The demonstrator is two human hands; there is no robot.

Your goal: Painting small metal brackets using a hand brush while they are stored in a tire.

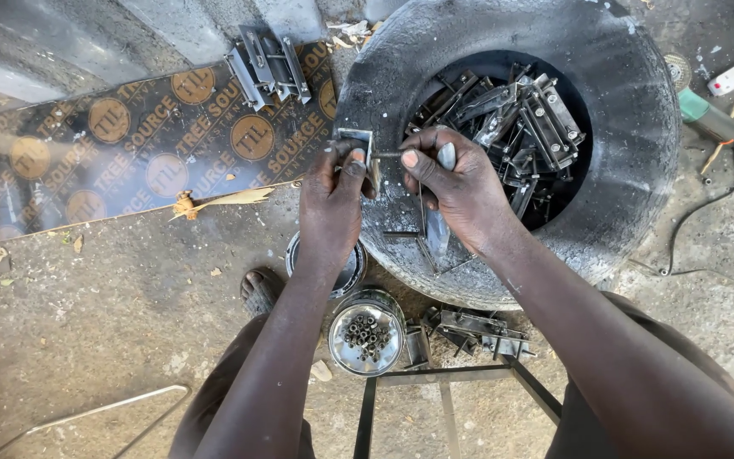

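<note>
far left we see a dark printed board [129,140] lying flat on the concrete, with a few finished metal brackets [269,64] parked on its far end, likely kept apart from the unsorted ones. moving right, our left hand [331,204] pinches a small metal bracket [357,146] between thumb and fingers, held up over the tyre's near rim so both hands can meet on it. the bracket looks like a bent grey steel channel, dull and a little scuffed. below it a shiny tin of short bolts [368,331] sits on the ground, close for easy picking. our right hand [456,183] is closed on a screwdriver [439,217] and pinches a bolt [388,154] against the bracket's side. further right, the old tyre [630,127] serves as a bin, its hollow heaped with more brackets [516,127].
</note>
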